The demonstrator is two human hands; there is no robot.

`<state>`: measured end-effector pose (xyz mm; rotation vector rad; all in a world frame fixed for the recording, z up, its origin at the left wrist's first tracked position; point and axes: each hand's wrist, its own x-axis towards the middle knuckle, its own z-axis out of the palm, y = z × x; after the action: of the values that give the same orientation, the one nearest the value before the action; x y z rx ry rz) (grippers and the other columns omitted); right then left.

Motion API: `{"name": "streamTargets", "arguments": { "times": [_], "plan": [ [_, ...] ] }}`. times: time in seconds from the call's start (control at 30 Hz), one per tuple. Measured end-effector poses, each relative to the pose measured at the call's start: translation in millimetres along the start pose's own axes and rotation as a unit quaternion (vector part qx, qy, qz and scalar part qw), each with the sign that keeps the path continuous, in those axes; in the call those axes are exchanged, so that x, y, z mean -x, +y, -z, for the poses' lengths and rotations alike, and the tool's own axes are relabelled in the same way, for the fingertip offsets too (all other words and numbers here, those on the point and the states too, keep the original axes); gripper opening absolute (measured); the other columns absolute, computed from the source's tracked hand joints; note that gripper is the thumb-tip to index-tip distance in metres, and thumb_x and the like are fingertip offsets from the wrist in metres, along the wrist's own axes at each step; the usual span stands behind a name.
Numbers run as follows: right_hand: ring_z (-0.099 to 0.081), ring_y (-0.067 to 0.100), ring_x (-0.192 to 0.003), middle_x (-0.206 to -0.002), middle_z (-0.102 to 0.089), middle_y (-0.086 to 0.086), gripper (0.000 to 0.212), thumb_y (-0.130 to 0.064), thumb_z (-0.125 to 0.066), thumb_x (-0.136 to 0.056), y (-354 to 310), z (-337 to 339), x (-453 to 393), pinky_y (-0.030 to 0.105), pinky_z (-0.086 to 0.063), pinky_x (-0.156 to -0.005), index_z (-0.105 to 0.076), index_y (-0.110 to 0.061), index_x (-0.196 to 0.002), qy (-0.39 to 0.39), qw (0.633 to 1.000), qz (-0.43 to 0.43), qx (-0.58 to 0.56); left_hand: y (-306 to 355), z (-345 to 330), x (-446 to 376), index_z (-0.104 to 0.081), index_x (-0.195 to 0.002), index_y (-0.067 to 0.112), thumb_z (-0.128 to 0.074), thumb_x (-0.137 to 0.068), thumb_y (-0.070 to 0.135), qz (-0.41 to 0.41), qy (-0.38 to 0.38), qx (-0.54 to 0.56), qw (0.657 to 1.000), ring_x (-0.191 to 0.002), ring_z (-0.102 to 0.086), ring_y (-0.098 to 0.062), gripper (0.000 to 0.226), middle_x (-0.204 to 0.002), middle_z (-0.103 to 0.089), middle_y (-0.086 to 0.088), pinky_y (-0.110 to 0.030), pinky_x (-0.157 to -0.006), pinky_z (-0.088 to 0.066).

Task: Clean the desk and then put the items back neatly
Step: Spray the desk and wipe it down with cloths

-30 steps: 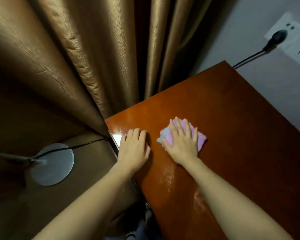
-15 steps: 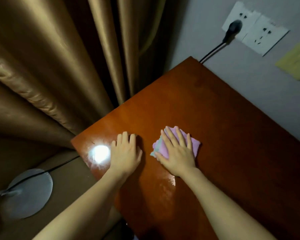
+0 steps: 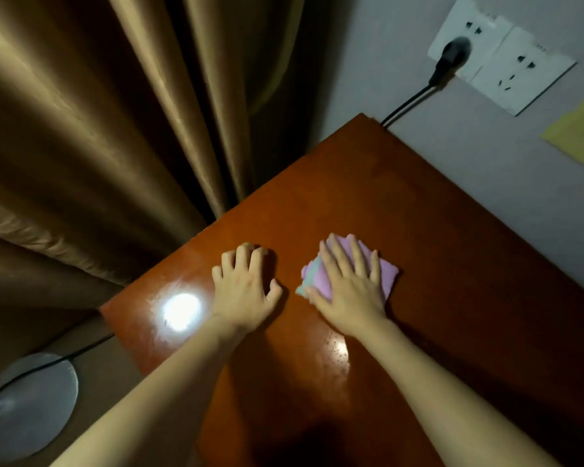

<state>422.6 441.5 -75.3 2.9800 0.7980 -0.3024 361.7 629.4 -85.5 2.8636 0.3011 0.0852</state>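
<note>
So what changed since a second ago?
The left hand has bent its fingers, so the fingertips press the desk instead of lying flat. The right hand stays flat on the pink cloth. Nothing was picked up or let go.

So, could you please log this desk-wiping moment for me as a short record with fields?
surface: reddish wooden desk, glossy, with a bright light reflection near its left corner
cloth: folded pink cloth lying flat on the desk
right hand: right hand pressed flat on the cloth, fingers spread
left hand: left hand resting on bare desk beside the cloth, fingertips bent, holding nothing
wall: black plug in a white socket
left side: brown curtain
</note>
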Motion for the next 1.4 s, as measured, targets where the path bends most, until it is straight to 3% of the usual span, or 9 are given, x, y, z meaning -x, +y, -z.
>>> {"name": "streamTargets", "arguments": {
  "times": [0.2,0.43,0.63,0.7,0.83,0.93,1.1,1.2,1.4],
  "plan": [
    [-0.016,0.023,-0.143,-0.154,-0.029,-0.003,0.078,-0.070,-0.029,-0.084,57,-4,5,0.050,-0.010,-0.111,-0.025,-0.024,-0.148,0.009,1.000,0.014,0.006,25,-8,-33,-0.053,-0.116,0.015,-0.038,-0.076,0.051,-0.031,-0.018,-0.007,0.999,-0.103,-0.042,-0.030,0.057,-0.117,-0.052,-0.011,-0.045,-0.077,-0.042],
    [0.003,0.026,-0.147,-0.161,-0.002,-0.002,0.091,-0.072,0.001,-0.075,75,13,-54,0.054,0.000,-0.114,-0.004,-0.025,-0.153,-0.001,0.993,-0.115,-0.014,29,-10,-55,-0.048,-0.128,0.020,-0.033,-0.080,0.060,-0.043,-0.056,-0.026,0.997,-0.122,-0.037,-0.033,0.065,-0.132,-0.047,-0.011,-0.054,-0.095,-0.033],
    [-0.016,0.027,-0.144,-0.155,-0.027,0.001,0.081,-0.071,-0.025,-0.085,67,-3,5,0.053,-0.014,-0.112,-0.023,-0.020,-0.148,-0.007,1.000,0.027,0.009,31,-13,-73,-0.045,-0.133,0.021,-0.029,-0.079,0.063,-0.044,-0.062,-0.026,0.997,-0.127,-0.033,-0.036,0.070,-0.138,-0.043,-0.012,-0.048,-0.098,-0.015],
    [-0.016,0.024,-0.144,-0.154,-0.030,-0.001,0.077,-0.071,-0.019,-0.089,86,-4,14,0.052,-0.015,-0.111,-0.023,-0.022,-0.148,-0.009,0.999,0.035,0.017,31,-13,-71,-0.046,-0.132,0.020,-0.031,-0.080,0.062,-0.046,-0.058,-0.025,0.997,-0.125,-0.035,-0.036,0.068,-0.136,-0.044,-0.013,-0.048,-0.097,-0.016],
    [-0.004,0.025,-0.147,-0.159,-0.012,-0.001,0.089,-0.076,0.000,-0.080,111,11,-25,0.052,-0.004,-0.114,-0.008,-0.024,-0.152,-0.007,0.993,-0.116,-0.010,33,-14,-72,-0.048,-0.128,0.019,-0.033,-0.082,0.060,-0.054,-0.040,-0.045,0.997,-0.120,-0.035,-0.033,0.064,-0.130,-0.050,-0.014,-0.048,-0.095,-0.020],
    [0.004,0.028,-0.147,-0.161,-0.001,0.000,0.084,-0.074,-0.007,-0.085,95,19,-73,0.056,-0.004,-0.115,-0.003,-0.023,-0.152,-0.001,0.980,-0.193,-0.035,35,-17,-76,-0.049,-0.127,0.018,-0.034,-0.081,0.060,-0.071,-0.028,-0.057,0.995,-0.118,-0.035,-0.032,0.064,-0.128,-0.052,-0.013,-0.047,-0.095,-0.021],
    [0.010,0.028,-0.146,-0.160,0.005,-0.001,0.087,-0.074,-0.001,-0.081,70,23,-92,0.055,0.004,-0.114,0.001,-0.023,-0.152,-0.011,0.995,-0.095,-0.025,53,-19,-102,-0.048,-0.131,0.019,-0.030,-0.081,0.062,-0.074,-0.052,-0.045,0.995,-0.122,-0.041,-0.038,0.068,-0.132,-0.049,-0.014,-0.054,-0.099,-0.031],
    [0.016,0.019,-0.145,-0.160,0.006,-0.006,0.088,-0.073,0.001,-0.077,99,18,-71,0.049,0.007,-0.114,0.001,-0.027,-0.152,-0.023,1.000,0.000,0.003,60,-24,-112,-0.047,-0.134,0.019,-0.028,-0.082,0.063,-0.077,-0.057,-0.053,0.994,-0.126,-0.039,-0.040,0.070,-0.136,-0.046,-0.015,-0.052,-0.103,-0.018],
    [0.002,0.024,-0.147,-0.161,-0.002,-0.003,0.083,-0.073,-0.010,-0.085,154,22,-102,0.052,-0.001,-0.115,-0.005,-0.025,-0.152,0.005,0.987,-0.158,-0.022,58,-26,-115,-0.041,-0.139,0.022,-0.023,-0.084,0.064,-0.087,-0.066,-0.079,0.991,-0.132,-0.034,-0.038,0.072,-0.141,-0.043,-0.014,-0.049,-0.106,-0.008]
  ]
}}
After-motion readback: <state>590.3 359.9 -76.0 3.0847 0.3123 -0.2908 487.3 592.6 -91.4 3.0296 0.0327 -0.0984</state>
